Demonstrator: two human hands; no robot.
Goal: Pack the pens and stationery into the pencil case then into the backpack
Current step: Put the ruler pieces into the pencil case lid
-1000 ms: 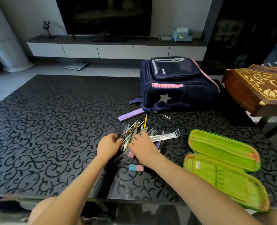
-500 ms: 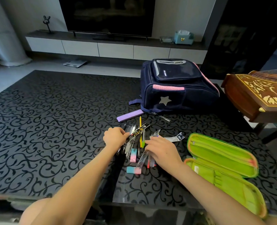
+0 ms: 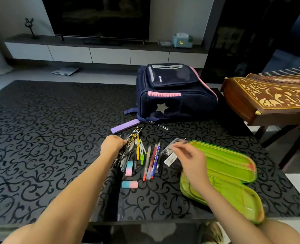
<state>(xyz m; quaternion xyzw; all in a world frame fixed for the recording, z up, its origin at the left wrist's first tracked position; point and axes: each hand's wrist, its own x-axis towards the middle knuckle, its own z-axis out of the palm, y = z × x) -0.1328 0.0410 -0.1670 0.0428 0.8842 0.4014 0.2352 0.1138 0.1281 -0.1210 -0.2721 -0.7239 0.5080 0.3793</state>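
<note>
A green pencil case (image 3: 233,166) lies open on the right of the black patterned table (image 3: 40,138). Several pens and pencils (image 3: 145,155) are spread in front of me, with two pink-and-blue erasers (image 3: 129,184) among them. My left hand (image 3: 112,144) rests closed on the black-and-gold packet (image 3: 133,136) and pens at the pile's left. My right hand (image 3: 186,155) holds a clear plastic packet (image 3: 172,148), lifted at the case's left edge. A navy backpack (image 3: 173,95) with a star lies behind, zipped.
A purple flat box (image 3: 125,126) lies left of the backpack. A carved wooden zither (image 3: 268,95) stands at the right edge. A TV console runs along the far wall.
My right hand has lifted off the pile with the clear packet and moved right toward the pencil case. The pens now lie uncovered and more spread out. My left hand stayed on the pile's left.
</note>
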